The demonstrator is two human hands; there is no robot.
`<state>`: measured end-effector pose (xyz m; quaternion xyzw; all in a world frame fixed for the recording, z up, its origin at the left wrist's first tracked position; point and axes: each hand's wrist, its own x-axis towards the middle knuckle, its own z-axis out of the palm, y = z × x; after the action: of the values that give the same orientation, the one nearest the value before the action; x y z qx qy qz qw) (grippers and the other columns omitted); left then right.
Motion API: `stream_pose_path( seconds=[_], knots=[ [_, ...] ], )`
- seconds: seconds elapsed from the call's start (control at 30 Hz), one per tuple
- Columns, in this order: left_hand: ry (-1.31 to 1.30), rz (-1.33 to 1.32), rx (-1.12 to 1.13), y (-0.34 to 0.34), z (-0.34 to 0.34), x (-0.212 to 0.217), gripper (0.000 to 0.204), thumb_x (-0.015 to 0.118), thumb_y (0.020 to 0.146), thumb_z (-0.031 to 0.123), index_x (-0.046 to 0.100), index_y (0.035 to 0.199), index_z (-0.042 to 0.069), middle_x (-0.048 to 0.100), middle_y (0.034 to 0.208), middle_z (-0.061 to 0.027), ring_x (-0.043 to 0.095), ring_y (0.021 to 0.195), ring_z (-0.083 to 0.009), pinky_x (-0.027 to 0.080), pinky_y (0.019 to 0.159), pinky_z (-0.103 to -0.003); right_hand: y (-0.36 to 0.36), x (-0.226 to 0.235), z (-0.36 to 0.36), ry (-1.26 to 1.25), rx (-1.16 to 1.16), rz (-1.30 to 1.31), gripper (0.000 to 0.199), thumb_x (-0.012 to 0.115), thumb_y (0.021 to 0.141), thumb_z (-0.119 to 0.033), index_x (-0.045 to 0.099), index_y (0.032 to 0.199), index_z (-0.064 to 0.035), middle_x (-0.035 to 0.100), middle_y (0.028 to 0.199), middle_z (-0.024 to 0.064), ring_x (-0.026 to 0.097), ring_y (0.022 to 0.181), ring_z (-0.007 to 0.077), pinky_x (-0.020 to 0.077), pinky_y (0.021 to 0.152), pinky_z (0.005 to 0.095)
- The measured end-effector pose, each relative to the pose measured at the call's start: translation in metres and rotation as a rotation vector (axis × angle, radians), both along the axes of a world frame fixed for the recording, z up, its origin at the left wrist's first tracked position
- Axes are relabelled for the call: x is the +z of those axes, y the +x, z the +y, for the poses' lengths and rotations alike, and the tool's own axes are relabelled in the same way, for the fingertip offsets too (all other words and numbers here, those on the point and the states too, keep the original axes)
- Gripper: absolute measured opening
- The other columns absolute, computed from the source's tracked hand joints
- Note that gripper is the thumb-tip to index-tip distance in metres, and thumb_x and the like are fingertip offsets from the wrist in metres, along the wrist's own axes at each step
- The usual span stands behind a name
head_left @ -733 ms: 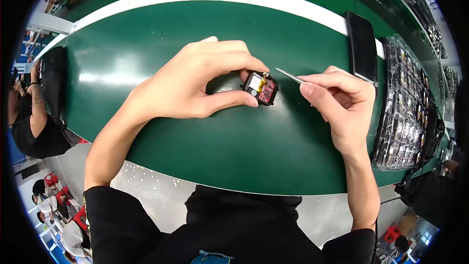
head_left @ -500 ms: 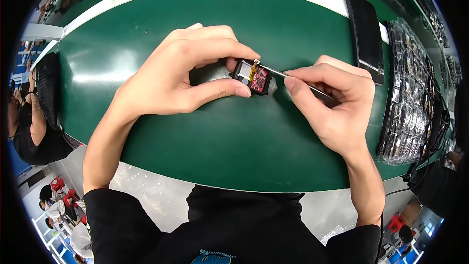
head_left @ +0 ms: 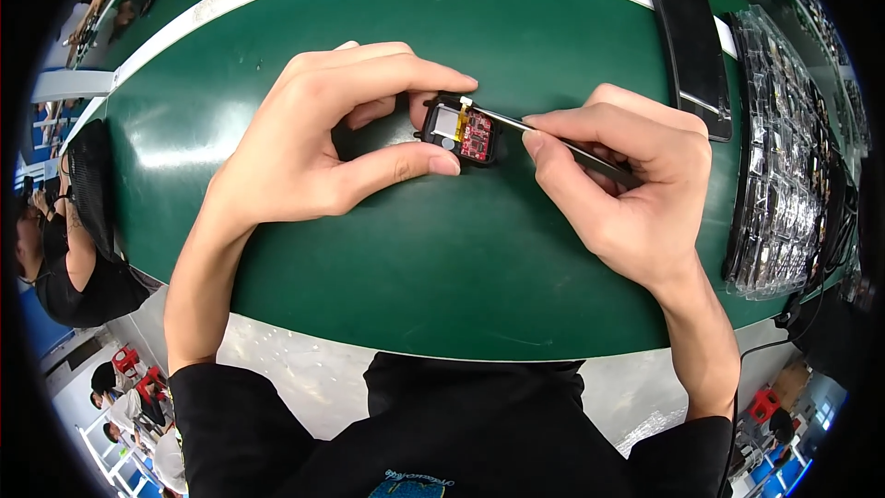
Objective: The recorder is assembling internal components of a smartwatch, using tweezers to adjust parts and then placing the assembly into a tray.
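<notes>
My left hand [head_left: 304, 138] is closed on a small open black device housing [head_left: 489, 152], holding it between the thumb along its near side and the fingers along its far side. Inside the housing show a silver block [head_left: 445, 120], a red circuit board [head_left: 477, 136], a yellow flex strip [head_left: 461, 122] and a small white connector [head_left: 466, 102]. Pinched in my right hand [head_left: 636, 166] are slim metal tweezers [head_left: 576, 152], dark toward the rear. Their tip meets the far edge of the housing beside the white connector; whether it grips anything is too small to tell.
On the right of the green table [head_left: 415, 286] stands a stack of clear plastic trays [head_left: 779, 166] with small parts. A black flat tray [head_left: 687, 37] lies beyond my right hand. Dark cables [head_left: 834, 240] hang at the right edge. Another person [head_left: 83, 258] sits at the left.
The whole view has shifted slightly. Both hands keep their grips on the housing and tweezers, and the tweezer tip stays beside the white connector.
</notes>
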<state>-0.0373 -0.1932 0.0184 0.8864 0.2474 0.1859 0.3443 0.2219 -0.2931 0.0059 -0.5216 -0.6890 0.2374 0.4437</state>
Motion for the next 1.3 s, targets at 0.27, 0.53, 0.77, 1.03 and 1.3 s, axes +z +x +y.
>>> stream_pose_path(
  seconds=[0.27, 0.53, 0.77, 1.03, 1.3],
  knots=[
    [-0.035, -0.028, 0.039, 0.003, -0.002, 0.001, 0.051, 0.094, 0.074, 0.009, 0.079, 0.122, 0.003, 0.069, 0.09, -0.0029, 0.04, 0.066, -0.0115, 0.036, 0.063, -0.028, 0.0, -0.003, 0.0, 0.199, -0.001, -0.137, 0.023, 0.085, 0.079, 0.007, 0.085, 0.1, 0.0009, 0.057, 0.067, -0.0016, 0.042, 0.05, 0.0035, 0.0275, 0.048, 0.025],
    [-0.039, -0.034, 0.041, 0.002, -0.002, 0.0, 0.05, 0.093, 0.074, 0.008, 0.079, 0.122, 0.002, 0.071, 0.092, -0.0036, 0.039, 0.065, -0.0112, 0.036, 0.062, -0.028, -0.003, -0.004, 0.002, 0.253, 0.015, -0.181, 0.025, 0.086, 0.079, 0.008, 0.086, 0.103, 0.0011, 0.059, 0.068, -0.0006, 0.042, 0.051, 0.0042, 0.0276, 0.047, 0.0261],
    [-0.097, -0.06, -0.011, -0.004, 0.005, -0.002, 0.052, 0.093, 0.074, 0.007, 0.079, 0.124, 0.001, 0.072, 0.095, -0.0056, 0.039, 0.065, -0.0112, 0.036, 0.063, -0.029, 0.0, -0.002, 0.0, 0.116, 0.054, -0.05, 0.019, 0.084, 0.083, 0.008, 0.085, 0.102, 0.0032, 0.064, 0.069, 0.0022, 0.05, 0.055, 0.0061, 0.033, 0.05, 0.0255],
    [-0.157, -0.074, -0.061, -0.005, 0.009, 0.0, 0.052, 0.09, 0.076, 0.007, 0.079, 0.125, -0.001, 0.074, 0.1, -0.0092, 0.039, 0.064, -0.0104, 0.035, 0.063, -0.028, 0.004, 0.006, 0.0, -0.098, 0.073, 0.063, 0.013, 0.082, 0.087, 0.002, 0.085, 0.099, 0.0039, 0.065, 0.068, 0.0034, 0.053, 0.058, 0.0056, 0.0336, 0.053, 0.0247],
    [-0.111, -0.067, -0.076, -0.007, 0.01, 0.0, 0.052, 0.09, 0.075, 0.007, 0.079, 0.125, -0.001, 0.075, 0.102, -0.0095, 0.041, 0.065, -0.0104, 0.035, 0.062, -0.028, 0.004, 0.007, 0.0, -0.085, 0.075, 0.027, 0.012, 0.082, 0.087, 0.002, 0.086, 0.099, 0.0034, 0.064, 0.067, 0.0023, 0.052, 0.058, 0.0055, 0.0325, 0.053, 0.0257]
  ],
)
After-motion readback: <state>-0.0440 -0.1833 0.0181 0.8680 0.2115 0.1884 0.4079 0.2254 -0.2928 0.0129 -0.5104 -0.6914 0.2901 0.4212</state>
